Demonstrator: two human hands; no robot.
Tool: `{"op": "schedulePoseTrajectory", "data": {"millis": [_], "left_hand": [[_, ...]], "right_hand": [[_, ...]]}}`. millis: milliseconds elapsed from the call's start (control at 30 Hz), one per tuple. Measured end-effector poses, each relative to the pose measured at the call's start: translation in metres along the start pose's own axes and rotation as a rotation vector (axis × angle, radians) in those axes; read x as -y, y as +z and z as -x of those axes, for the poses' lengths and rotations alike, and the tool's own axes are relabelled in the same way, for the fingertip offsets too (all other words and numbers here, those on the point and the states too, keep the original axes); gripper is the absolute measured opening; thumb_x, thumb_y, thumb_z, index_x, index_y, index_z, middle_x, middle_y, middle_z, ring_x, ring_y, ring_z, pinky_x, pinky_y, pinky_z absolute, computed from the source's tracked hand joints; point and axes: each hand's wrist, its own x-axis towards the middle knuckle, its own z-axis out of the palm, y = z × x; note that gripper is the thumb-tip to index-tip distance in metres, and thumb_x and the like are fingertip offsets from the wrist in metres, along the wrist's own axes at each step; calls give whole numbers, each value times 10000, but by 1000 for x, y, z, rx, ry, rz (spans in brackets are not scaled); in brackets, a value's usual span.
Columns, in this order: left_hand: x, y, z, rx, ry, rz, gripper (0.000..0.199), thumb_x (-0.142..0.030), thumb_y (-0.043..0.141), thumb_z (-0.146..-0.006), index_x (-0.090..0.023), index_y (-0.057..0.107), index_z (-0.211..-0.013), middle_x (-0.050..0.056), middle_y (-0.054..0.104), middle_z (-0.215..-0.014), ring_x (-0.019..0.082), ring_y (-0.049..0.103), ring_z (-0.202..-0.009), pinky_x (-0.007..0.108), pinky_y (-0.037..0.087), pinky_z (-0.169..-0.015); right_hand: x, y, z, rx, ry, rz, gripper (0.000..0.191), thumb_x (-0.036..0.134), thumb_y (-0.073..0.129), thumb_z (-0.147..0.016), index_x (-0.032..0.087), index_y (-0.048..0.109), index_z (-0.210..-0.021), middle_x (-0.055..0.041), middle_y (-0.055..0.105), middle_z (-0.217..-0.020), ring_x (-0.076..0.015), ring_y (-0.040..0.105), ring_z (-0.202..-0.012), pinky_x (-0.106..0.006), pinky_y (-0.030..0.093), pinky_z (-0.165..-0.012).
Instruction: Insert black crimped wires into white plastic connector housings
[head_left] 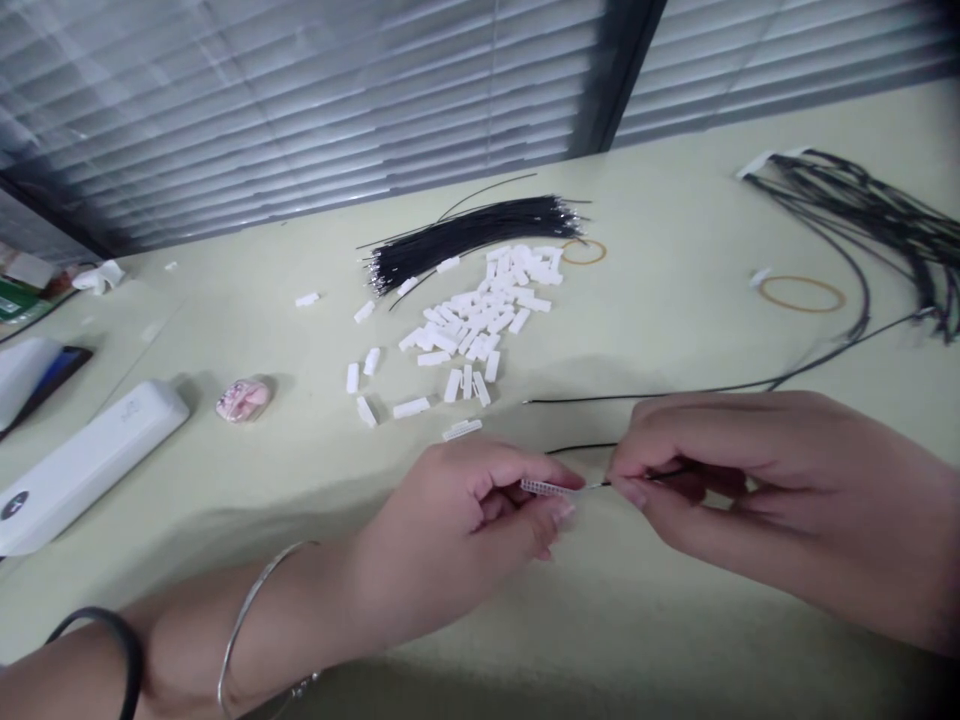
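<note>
Between thumb and fingers, my left hand grips a small white connector housing with rows of tiny holes. My right hand pinches a thin black wire close to its metal tip, which points at the right end of the housing. Whether the tip touches or enters a hole, I cannot tell. Another black wire runs behind the fingers, and one more black wire lies farther back, its bare end pointing left. Beyond the hands lies a loose pile of white connector housings.
A bundle of black wires lies behind the pile. Wired connectors and a rubber band are at the right. At the left are a long white case and a pink object. A window with blinds borders the table.
</note>
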Motion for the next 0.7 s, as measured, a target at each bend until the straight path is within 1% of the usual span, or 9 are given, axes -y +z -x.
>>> {"op": "schedulePoseTrajectory", "data": {"millis": [67, 167, 233, 300, 333, 400, 500, 600, 700], "left_hand": [[1, 0, 1, -11, 46, -65, 94, -146, 686, -821, -132, 726, -905, 14, 673, -785, 92, 595, -632, 165, 500, -593], [2, 1, 2, -26, 108, -159, 66, -97, 719, -804, -134, 731, -858, -1, 677, -742, 83, 585, -617, 149, 474, -579], [3, 2, 2, -47, 195, -262, 46, -81, 722, -810, -126, 726, -816, -5, 677, -710, 72, 573, -590, 140, 453, -564], [3, 2, 3, -79, 301, -378, 58, -66, 744, -789, -117, 718, -781, 1, 695, -720, 66, 574, -591, 131, 431, -556], [3, 2, 3, -94, 339, -429, 74, -54, 756, -772, -111, 711, -762, 3, 701, -722, 63, 576, -593, 125, 419, -549], [3, 2, 2, -119, 374, -500, 105, -38, 768, -746, -102, 689, -717, 1, 695, -694, 58, 576, -589, 117, 398, -538], [3, 4, 0, -148, 374, -548, 138, -34, 773, -717, -101, 658, -681, -19, 654, -630, 48, 547, -554, 113, 377, -520], [2, 6, 0, -160, 373, -580, 160, -25, 763, -691, -108, 629, -666, -46, 605, -592, 35, 492, -516, 113, 345, -492], [0, 6, 1, -164, 375, -600, 175, -6, 739, -678, -115, 605, -652, -62, 579, -579, 29, 462, -506, 113, 330, -489]], "right_hand": [[1, 0, 5, 21, 34, 55, 202, 234, 517, -890, 204, 576, -699, 33, 497, -564, -74, 408, -485, -209, 331, -471], [1, 3, 14, 11, 115, 152, 308, 372, 507, -930, 195, 580, -689, 6, 482, -554, -100, 437, -517, -235, 352, -501], [-1, 5, 19, 7, 124, 184, 353, 432, 498, -938, 197, 583, -689, 1, 465, -545, -110, 451, -532, -241, 350, -503], [-3, 7, 22, 8, 109, 198, 365, 444, 490, -939, 200, 579, -683, 2, 449, -537, -115, 452, -535, -245, 344, -502], [-3, 8, 22, 10, 98, 203, 363, 441, 490, -938, 201, 574, -679, 3, 443, -534, -116, 451, -534, -246, 339, -501], [-3, 9, 22, 13, 75, 211, 347, 423, 492, -933, 203, 563, -675, 6, 432, -528, -117, 446, -528, -248, 327, -497], [-3, 11, 18, 10, 21, 229, 287, 357, 499, -916, 206, 540, -675, 16, 423, -526, -111, 427, -507, -251, 306, -492], [-3, 11, 15, -3, -81, 268, 208, 236, 467, -877, 206, 522, -678, 31, 421, -528, -98, 379, -477, -249, 278, -485], [-1, 11, 11, -14, -148, 308, 190, 162, 424, -837, 202, 515, -675, 41, 418, -523, -88, 346, -465, -240, 260, -476]]}}
